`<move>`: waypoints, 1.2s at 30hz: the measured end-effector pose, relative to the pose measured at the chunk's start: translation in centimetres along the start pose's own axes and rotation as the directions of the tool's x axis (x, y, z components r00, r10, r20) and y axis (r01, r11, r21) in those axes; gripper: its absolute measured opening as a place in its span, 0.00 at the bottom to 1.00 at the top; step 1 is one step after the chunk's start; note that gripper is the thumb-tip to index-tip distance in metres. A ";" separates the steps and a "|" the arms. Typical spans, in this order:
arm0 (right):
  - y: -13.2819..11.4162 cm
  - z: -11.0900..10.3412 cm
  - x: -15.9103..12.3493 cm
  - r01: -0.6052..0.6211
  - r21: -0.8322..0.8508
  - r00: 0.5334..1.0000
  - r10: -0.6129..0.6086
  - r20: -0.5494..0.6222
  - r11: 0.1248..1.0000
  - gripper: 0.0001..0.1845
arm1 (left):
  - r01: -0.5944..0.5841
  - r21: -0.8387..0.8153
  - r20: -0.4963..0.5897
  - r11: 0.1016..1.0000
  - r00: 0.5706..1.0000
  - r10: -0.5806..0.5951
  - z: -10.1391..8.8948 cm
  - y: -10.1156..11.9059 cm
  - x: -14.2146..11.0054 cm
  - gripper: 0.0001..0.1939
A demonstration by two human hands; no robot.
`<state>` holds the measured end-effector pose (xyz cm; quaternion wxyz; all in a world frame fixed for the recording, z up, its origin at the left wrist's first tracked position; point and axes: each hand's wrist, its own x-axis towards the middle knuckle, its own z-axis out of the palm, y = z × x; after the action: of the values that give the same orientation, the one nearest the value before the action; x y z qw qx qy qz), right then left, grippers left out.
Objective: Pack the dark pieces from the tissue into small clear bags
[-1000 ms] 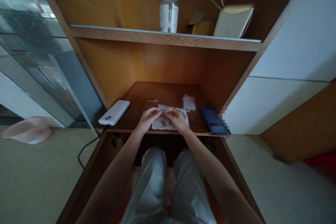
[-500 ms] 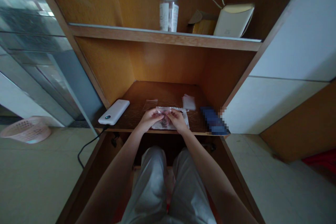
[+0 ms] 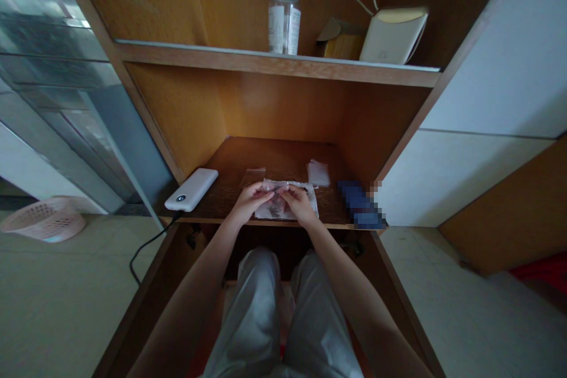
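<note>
A clear plastic packet (image 3: 286, 207) lies on the dark wooden desktop (image 3: 230, 162), with something dark and reddish inside it (image 3: 278, 208). My left hand (image 3: 252, 201) and my right hand (image 3: 298, 204) pinch its upper middle from either side, their fingertips almost meeting. The fingers hide part of the packet. Two small clear bags lie just beyond the hands: one (image 3: 253, 176) ahead of my left hand, one (image 3: 318, 173) ahead of my right. A white power bank (image 3: 192, 189) sits left of my left hand.
A blurred blue object (image 3: 359, 205) lies at the desk's right front corner. A black cable (image 3: 150, 248) drops to the floor. On the shelf above stand a labelled jar (image 3: 284, 15), a cardboard piece (image 3: 341, 42) and a white pouch (image 3: 393, 36). A pink basket (image 3: 43, 220) sits on the floor.
My hands have drawn closer together over the packet, and its raised upper part now lies flatter. The view has shifted slightly; the other objects have not moved.
</note>
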<state>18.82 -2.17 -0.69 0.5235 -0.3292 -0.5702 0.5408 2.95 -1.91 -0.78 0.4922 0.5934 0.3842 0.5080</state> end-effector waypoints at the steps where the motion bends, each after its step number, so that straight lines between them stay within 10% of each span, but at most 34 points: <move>1: 0.2 0.0 0.0 0.002 0.007 1.000 -0.002 0.005 1.000 0.15 | -0.003 0.002 0.001 1.000 1.000 0.003 0.0 0.0 0.0 0.16; 36: 0.9 -0.5 0.4 0.030 -0.086 0.998 -0.034 -0.052 0.996 0.13 | 0.017 0.052 -0.029 0.999 0.999 -0.016 0.5 0.6 -0.3 0.15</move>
<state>19.08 -1.48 -1.52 0.5325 -0.3564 -0.5840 0.4985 3.34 -2.41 -0.28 0.4752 0.5955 0.4092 0.5021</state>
